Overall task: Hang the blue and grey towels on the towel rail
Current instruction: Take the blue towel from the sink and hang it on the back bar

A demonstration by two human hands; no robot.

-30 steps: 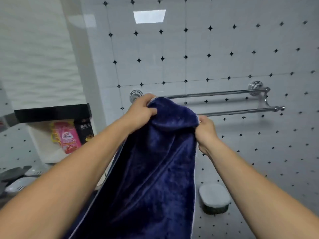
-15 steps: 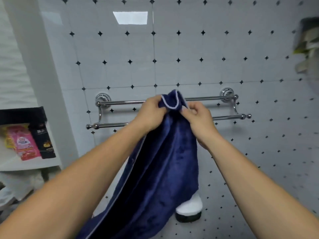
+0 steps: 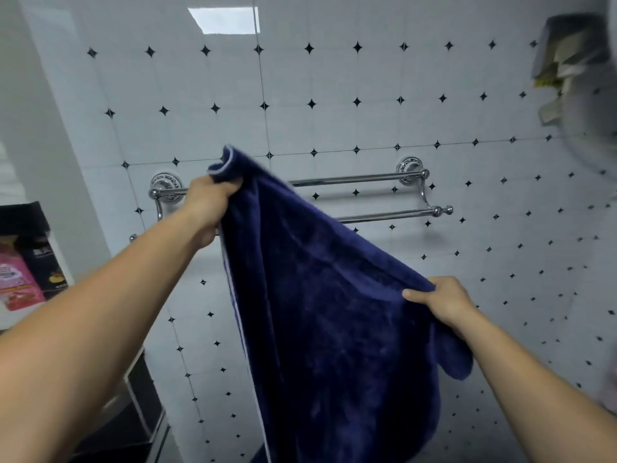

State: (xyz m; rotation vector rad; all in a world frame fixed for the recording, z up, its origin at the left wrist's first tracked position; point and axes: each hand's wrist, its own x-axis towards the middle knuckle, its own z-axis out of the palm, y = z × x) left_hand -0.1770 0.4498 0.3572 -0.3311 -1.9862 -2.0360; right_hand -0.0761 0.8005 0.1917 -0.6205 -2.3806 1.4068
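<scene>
The dark blue towel [image 3: 327, 312] is stretched between my two hands in front of the chrome double towel rail [image 3: 360, 178]. My left hand [image 3: 210, 202] grips one top corner, raised level with the rail's upper bar near its left mount. Lower and to the right, my right hand [image 3: 444, 300] grips the towel's far edge, below the rail's lower bar [image 3: 384, 216]. The towel's top edge slopes down from left to right and the rest hangs below. The towel does not rest on either bar. No grey towel is in view.
The rail is fixed to a white tiled wall [image 3: 334, 95] with small black diamonds. At the left edge stands a shelf with a pink packet [image 3: 16, 279] and a dark box [image 3: 46, 262]. A blurred holder with papers [image 3: 567, 58] hangs at the upper right.
My hands have moved apart: the right hand slid down and to the right along the towel's edge, spreading the towel open. The left hand stays up by the rail.
</scene>
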